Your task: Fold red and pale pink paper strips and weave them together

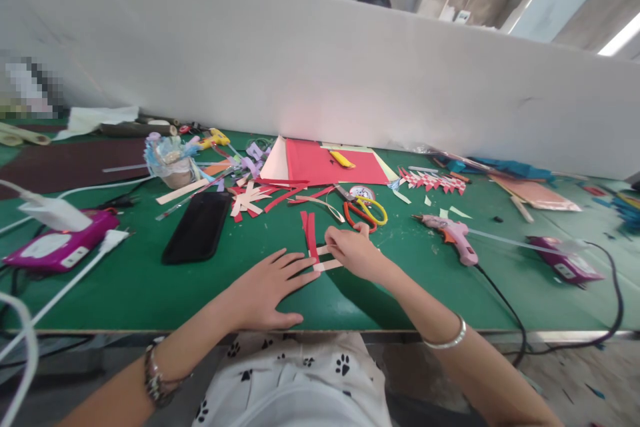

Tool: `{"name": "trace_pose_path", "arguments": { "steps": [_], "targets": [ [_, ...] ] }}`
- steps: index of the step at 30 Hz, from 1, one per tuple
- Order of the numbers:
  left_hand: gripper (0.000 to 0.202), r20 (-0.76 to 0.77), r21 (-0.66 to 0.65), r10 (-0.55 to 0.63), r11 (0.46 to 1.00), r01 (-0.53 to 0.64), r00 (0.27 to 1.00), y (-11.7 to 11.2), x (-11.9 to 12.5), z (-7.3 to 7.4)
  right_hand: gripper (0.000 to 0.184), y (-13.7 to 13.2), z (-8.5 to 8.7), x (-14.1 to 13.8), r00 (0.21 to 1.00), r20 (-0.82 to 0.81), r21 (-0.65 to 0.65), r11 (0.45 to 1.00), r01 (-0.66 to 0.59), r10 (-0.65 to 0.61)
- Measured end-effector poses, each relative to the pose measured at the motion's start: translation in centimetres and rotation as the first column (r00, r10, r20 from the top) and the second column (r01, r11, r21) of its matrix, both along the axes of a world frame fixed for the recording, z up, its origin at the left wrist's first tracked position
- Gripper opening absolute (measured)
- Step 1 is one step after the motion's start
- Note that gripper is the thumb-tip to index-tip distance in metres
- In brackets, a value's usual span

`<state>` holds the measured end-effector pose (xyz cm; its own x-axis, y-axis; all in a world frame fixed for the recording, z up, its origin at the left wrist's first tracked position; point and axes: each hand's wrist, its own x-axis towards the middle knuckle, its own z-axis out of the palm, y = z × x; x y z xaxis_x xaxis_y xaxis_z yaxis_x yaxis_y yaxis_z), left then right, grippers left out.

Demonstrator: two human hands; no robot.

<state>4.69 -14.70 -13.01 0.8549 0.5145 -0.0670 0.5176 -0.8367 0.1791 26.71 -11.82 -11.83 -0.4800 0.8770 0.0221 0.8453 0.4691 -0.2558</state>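
My left hand (pixel 267 287) lies flat with its fingers spread, fingertips touching the corner where paper strips cross. Two red paper strips (pixel 311 233) run away from me from that corner. A pale paper strip (pixel 330 266) reaches to the right, and a second one beside it ends under my right hand (pixel 357 253). The fingers of that hand are curled and pinched together on this second strip, and partly hide it. Just beyond my right hand lie scissors (pixel 367 210) with red and yellow handles.
A black phone (pixel 197 227) is at left, near a purple power strip (pixel 63 240) with white cables. Cut paper strips (pixel 253 199), red card (pixel 325 160) and a woven red-white piece (pixel 433 180) lie further back. A pink glue gun (pixel 455 237) rests at right. A white partition (pixel 320 67) closes the back.
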Motion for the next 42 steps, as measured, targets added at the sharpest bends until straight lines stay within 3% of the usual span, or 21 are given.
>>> {"name": "trace_pose_path", "arguments": {
  "steps": [5,10,17,28,36,42],
  "targets": [
    [0.074,-0.037,-0.01,0.018,1.0,-0.018,0.999,0.0,0.0,0.1,0.016,0.9,0.7,0.0,0.998,-0.054,-0.14,0.99,0.013,-0.021],
    [0.073,-0.045,-0.012,0.019,1.0,-0.02,0.999,0.0,0.0,0.1,0.029,1.5,0.3,0.0,0.999,-0.028,-0.163,0.986,0.033,-0.038],
    [0.076,-0.057,-0.022,0.044,0.999,-0.046,0.997,-0.1,0.0,-0.2,0.025,1.2,0.2,0.2,0.996,-0.085,-0.242,0.97,-0.003,-0.018],
    [0.075,-0.047,-0.036,0.06,0.997,-0.062,0.997,0.1,0.1,0.0,0.025,1.1,0.7,0.5,0.994,-0.07,-0.254,0.962,-0.096,0.081],
    [0.076,-0.078,-0.035,0.047,0.998,-0.05,0.996,0.2,0.1,-0.1,0.024,1.1,0.3,0.7,0.991,-0.021,-0.185,0.974,-0.132,0.131],
    [0.075,-0.047,-0.03,0.034,0.999,-0.035,0.998,0.3,0.0,-0.1,0.025,1.1,0.6,0.8,0.99,-0.023,-0.227,0.963,-0.144,0.143]
  ]
}}
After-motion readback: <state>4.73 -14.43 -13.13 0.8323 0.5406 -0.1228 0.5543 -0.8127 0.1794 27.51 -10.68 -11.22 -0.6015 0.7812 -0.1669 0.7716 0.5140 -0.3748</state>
